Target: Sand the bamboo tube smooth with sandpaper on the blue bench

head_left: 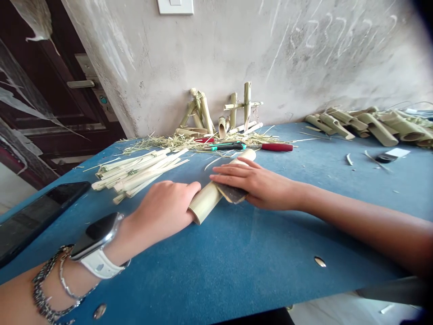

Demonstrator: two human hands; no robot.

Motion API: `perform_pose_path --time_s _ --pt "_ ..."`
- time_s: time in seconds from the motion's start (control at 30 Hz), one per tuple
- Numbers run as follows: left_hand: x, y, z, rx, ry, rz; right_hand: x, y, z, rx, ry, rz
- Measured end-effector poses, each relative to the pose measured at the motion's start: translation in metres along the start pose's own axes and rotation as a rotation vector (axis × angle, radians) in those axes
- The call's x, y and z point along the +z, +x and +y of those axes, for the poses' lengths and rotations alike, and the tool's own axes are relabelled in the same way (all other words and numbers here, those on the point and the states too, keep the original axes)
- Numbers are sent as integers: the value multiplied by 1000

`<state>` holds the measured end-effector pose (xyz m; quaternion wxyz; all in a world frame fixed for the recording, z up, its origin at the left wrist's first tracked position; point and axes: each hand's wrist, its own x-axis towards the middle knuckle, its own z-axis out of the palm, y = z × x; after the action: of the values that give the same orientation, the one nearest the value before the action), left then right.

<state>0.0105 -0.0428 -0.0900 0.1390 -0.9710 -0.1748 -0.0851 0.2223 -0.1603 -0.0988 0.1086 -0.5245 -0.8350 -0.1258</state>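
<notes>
A short pale-green bamboo tube (208,195) lies on the blue table (237,253), slanting away from me. My left hand (165,208) is curled against its near end. My right hand (260,186) lies across the tube's middle, pressing a dark piece of sandpaper (232,193) onto it. The sandpaper's edge shows under my fingers, and most of it is hidden. A smartwatch (98,243) and bracelets (56,282) circle my left wrist.
A bundle of bamboo strips (135,171) lies left of my hands. Behind them are straw-like shavings (169,144), a red-handled tool (276,146) and small bamboo structures (219,113) against the wall (237,49). Cut bamboo pieces (368,126) are piled right; a phone (40,221) lies left.
</notes>
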Motion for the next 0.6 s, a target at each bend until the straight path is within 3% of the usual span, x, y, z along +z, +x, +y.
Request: perform_pose_path --time_s 0.13,0.33,0.6 --pt "-2 3 -1 -43 -79 -68 1 -4 11 190 -113 59" --pt "-3 5 0 -67 -122 -109 -6 3 -14 -115 -53 -36" --pt "-1 4 -2 -56 -122 -120 3 2 5 -20 -168 68"
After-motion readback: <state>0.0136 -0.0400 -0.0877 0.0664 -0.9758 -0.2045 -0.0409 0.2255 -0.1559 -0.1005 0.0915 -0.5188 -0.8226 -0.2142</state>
